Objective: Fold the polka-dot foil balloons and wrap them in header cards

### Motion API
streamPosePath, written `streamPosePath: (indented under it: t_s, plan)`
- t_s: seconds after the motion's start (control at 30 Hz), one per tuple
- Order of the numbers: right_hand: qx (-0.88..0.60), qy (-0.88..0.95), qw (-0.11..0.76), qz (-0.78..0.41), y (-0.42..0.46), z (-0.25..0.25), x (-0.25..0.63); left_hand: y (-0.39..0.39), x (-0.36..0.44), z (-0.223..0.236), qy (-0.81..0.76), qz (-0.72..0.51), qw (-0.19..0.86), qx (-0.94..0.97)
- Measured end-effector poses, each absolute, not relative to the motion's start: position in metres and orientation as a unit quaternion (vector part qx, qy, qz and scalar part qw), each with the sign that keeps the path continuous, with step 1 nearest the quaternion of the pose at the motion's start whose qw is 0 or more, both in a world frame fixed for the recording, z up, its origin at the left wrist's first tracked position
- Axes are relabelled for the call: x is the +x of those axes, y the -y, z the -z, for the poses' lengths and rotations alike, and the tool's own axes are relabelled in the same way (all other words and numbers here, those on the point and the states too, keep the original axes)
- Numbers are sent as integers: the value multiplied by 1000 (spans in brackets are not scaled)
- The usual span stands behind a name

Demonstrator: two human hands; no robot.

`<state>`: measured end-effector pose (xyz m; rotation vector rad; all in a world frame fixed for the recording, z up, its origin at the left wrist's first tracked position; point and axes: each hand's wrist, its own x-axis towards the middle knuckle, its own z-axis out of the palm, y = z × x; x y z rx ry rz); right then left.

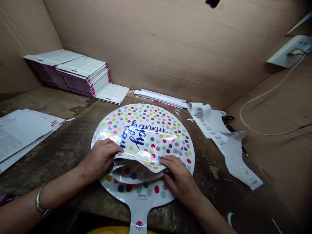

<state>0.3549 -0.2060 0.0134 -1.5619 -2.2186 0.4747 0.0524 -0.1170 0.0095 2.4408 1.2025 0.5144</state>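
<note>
Operator body, visible components: two bare forearms (50, 195) ending in a left hand (98, 159) and a right hand (181, 178). One accessory is fitted: a polished, silver-coloured metal bangle (39, 202), formed as a narrow rounded band, on the left wrist. The fingernails (162, 159) are trimmed short. A yellow garment (109, 230), apparently the wearer's, appears at the lower frame edge; its cut is not visible.
</note>
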Motion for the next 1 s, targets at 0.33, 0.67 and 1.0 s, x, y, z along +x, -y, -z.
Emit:
streamPosePath:
  t_s: [0.33,0.67,1.0]
  plan:
    - [-691,639,254,-221,166,-20,349,115,73,-11,-584,-159,175,776]
    - [-723,689,49,-22,145,-19,334,108,82,-9,-589,-149,134,783]
    - [-717,696,-4,-37,139,-19,329,79,96,-41,-529,-21,46,847]
